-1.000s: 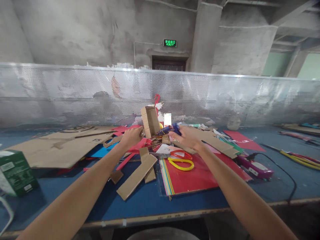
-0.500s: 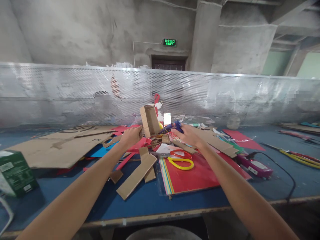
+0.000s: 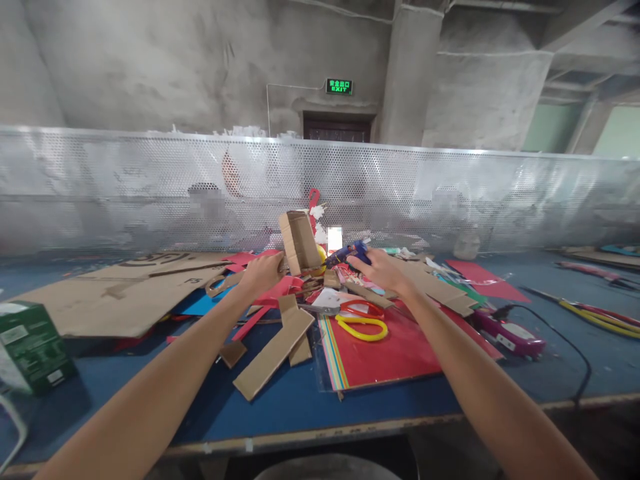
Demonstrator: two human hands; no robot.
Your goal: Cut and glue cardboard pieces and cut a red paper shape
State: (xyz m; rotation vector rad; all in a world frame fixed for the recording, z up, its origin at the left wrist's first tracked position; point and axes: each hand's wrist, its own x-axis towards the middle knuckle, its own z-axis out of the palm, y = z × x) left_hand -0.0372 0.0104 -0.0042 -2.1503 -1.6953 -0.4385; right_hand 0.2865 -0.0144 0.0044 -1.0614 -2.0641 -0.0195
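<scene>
Two grasps: left hand (image 3: pixel 265 272), cardboard box (image 3: pixel 300 241), long axis near upright; right hand (image 3: pixel 384 268), blue glue gun (image 3: pixel 358 249), nozzle pointing left.

Left bare hand (image 3: pixel 264 272) holds open brown cardboard box (image 3: pixel 299 243), tilted. Right bare hand (image 3: pixel 380 268) grips dark-blue glue gun (image 3: pixel 346 253), nozzle near box. Nearer: red-and-yellow-handled scissors (image 3: pixel 366 337) on plastic-wrapped red paper stack (image 3: pixel 395 360); crossed brown cardboard strips (image 3: pixel 273 357) beside, on blue tabletop (image 3: pixel 280 419). Purple power strip (image 3: pixel 517 337) right, green printed carton (image 3: pixel 37 347) far left.
</scene>
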